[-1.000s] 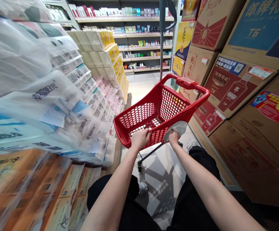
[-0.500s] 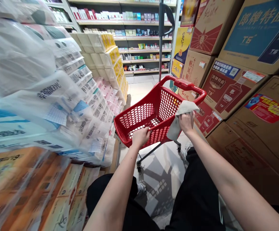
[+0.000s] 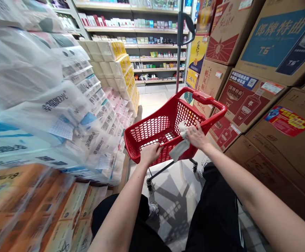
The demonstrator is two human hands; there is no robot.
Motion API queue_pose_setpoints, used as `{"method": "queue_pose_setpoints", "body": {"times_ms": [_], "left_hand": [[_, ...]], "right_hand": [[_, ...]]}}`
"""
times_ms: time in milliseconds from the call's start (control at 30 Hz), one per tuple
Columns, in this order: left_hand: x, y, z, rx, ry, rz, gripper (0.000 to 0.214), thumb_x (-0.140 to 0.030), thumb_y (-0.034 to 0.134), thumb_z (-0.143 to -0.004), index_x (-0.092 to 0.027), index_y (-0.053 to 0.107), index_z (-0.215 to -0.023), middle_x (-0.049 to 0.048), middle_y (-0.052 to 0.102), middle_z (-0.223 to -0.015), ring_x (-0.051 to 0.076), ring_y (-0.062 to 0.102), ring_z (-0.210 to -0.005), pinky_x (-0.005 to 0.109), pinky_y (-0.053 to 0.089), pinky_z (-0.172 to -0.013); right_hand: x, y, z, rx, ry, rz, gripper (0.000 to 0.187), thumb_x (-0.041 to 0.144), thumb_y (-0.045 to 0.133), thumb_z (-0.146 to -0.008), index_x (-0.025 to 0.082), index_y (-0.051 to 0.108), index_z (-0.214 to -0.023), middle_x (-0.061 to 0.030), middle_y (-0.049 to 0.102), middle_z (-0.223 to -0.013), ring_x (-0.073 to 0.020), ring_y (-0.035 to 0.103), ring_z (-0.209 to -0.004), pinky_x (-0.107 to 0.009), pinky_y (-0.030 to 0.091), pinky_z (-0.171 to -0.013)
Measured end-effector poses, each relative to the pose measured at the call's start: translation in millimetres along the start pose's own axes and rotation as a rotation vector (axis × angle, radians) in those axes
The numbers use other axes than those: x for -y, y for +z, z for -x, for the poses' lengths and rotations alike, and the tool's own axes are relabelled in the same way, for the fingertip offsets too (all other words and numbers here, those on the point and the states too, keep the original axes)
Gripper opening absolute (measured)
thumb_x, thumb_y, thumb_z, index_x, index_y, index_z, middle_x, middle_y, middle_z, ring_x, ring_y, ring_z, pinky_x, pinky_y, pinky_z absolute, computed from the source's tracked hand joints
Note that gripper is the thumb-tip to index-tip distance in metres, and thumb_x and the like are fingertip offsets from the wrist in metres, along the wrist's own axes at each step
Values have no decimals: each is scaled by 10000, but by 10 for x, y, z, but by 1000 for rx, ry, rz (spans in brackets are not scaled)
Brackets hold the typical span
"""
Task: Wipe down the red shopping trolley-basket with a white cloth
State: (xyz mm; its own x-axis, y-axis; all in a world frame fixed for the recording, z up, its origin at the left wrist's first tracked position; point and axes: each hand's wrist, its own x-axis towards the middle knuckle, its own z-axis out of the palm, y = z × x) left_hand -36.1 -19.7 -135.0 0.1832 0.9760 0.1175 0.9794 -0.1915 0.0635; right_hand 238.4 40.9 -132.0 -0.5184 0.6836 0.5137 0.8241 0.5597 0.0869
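A red plastic shopping cart (image 3: 152, 126) with a mesh basket stands in the aisle in front of me. My left hand (image 3: 150, 153) is closed over the near rim of the basket. My right hand (image 3: 196, 136) holds a pale grey cloth (image 3: 179, 148) pressed against the basket's right rim, fingers curled on the cloth. The cloth hangs down over the outside of the rim. The basket looks empty inside.
Stacked tissue packs in plastic wrap (image 3: 63, 105) crowd the left side. Cardboard liquor boxes (image 3: 260, 87) are piled high on the right. A grey pole (image 3: 179, 49) rises behind the cart. Stocked shelves (image 3: 142, 42) stand at the aisle's far end. The tiled floor (image 3: 152, 98) runs ahead.
My right hand moved the cloth from the cart's near front rim up along the right rim, then back down and inward. My left hand stayed on the near rim.
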Motion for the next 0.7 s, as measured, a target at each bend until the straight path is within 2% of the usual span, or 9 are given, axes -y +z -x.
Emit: {"method": "queue_pose_setpoints", "body": {"times_ms": [167,233,300,400,500,600,700], "left_hand": [[-19,-11,-23,14,-9,18,372,-486,315,-912,-248,600,-941,62,688,-899,222,631,-850,280,373,-642],[-42,-10,-37,15,-14,17,370,-483,312,-913,-248,598,-936,61,690,-896,220,631,-847,280,371,-644],[-64,-7,-48,9,-12,15,371,-482,307,-915,-250,596,-927,57,691,-888,218,633,-832,281,365,-635],[-85,-5,-51,-3,-7,15,369,-481,304,-914,-254,595,-916,50,692,-879,216,632,-813,282,354,-621],[-92,-19,-42,8,-20,22,352,-475,320,-910,-256,595,-921,49,692,-891,216,630,-829,280,355,-630],[-98,-37,-33,27,-36,30,335,-465,331,-907,-255,592,-933,48,693,-905,217,628,-850,279,359,-639],[-116,-33,-32,32,-44,26,339,-467,325,-908,-258,590,-944,48,692,-895,218,629,-844,281,359,-639]], "right_hand": [[-964,-348,162,-10,33,94,331,300,459,-892,112,544,-1152,-176,500,-1314,-317,329,-1300,-626,81,-1106],[-1227,-444,198,-18,24,146,380,308,391,-919,70,539,-1175,-207,464,-1348,-313,274,-1344,-593,60,-1115],[-1368,-500,202,-43,22,166,411,316,339,-935,48,556,-1159,-222,460,-1349,-301,248,-1364,-557,48,-1126],[-1364,-510,139,-95,57,125,364,295,354,-930,79,584,-1112,-189,463,-1355,-279,261,-1360,-538,91,-1134],[-1204,-444,47,-110,103,98,323,266,355,-927,105,597,-1066,-159,506,-1304,-262,344,-1298,-528,188,-1116],[-956,-319,0,-85,115,110,326,256,337,-928,107,617,-1006,-159,588,-1133,-264,440,-1171,-511,248,-1081],[-570,-150,-2,-17,32,90,292,250,367,-919,129,624,-983,-144,604,-1051,-269,456,-1097,-489,251,-1064]]}}
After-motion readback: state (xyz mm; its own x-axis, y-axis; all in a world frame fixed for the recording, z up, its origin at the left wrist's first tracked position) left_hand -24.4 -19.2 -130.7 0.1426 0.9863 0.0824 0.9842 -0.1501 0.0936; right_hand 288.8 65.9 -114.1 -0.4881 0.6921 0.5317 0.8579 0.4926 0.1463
